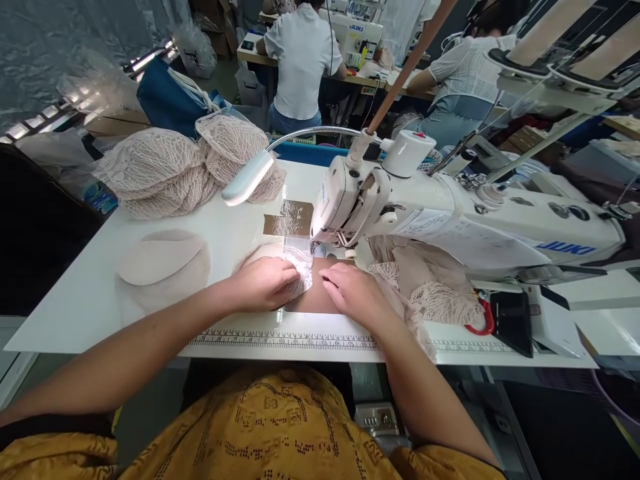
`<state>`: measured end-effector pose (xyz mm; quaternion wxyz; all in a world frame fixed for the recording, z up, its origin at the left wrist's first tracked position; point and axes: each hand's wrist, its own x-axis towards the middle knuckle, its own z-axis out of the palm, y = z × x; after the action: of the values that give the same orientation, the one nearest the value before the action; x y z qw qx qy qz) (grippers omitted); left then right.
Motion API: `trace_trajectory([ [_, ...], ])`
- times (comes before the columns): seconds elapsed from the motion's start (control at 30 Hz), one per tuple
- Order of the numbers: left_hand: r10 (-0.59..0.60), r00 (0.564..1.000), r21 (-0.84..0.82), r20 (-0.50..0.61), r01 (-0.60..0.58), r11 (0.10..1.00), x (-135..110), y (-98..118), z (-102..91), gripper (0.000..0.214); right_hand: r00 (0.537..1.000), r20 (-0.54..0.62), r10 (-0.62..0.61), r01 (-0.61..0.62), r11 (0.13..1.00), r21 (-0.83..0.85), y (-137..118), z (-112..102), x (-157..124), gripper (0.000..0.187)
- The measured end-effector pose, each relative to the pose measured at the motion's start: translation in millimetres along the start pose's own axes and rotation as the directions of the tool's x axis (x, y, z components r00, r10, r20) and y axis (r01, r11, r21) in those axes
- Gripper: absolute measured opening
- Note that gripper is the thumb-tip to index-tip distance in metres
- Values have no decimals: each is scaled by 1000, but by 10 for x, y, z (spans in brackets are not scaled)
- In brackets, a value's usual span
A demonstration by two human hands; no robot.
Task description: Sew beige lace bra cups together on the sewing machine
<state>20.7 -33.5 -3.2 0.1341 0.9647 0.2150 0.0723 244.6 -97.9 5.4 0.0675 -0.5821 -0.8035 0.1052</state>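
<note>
White lace (305,261) lay beneath and just beyond the fingertips of the left hand (267,283), whose fingers were bunched closely on it. From that grip its visible part extended forward and slightly right, up to the needle area of the sewing machine (435,193); its full long axis could not be confirmed, since the hand covered part of it. Left was the nearer hand, in contact; the right hand (355,290) stood just right of the lace, apart from it, over a brown surface (320,291). Right thumb and forefinger showed a narrow gap; whether anything was held under the palm could not be told. Bunched lace fabric (445,300) lay right of the right hand, rounded beige pieces (157,257) left of the left
</note>
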Motion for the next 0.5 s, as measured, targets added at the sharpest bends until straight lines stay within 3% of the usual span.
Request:
trace_trajectory([
  [0.17,-27,998,153,-63,36,988,110,3,156,33,999,33,-27,26,999,18,-89,-85,-150,25],
  [0.37,-52,992,-18,-115,50,999,77,-32,192,28,985,-160,-60,75,993,91,-205,176,-251,29],
  [0.5,-74,990,-67,-121,66,996,57,-54,204,23,988,-144,-52,47,998,-41,-300,397,-182,29],
])
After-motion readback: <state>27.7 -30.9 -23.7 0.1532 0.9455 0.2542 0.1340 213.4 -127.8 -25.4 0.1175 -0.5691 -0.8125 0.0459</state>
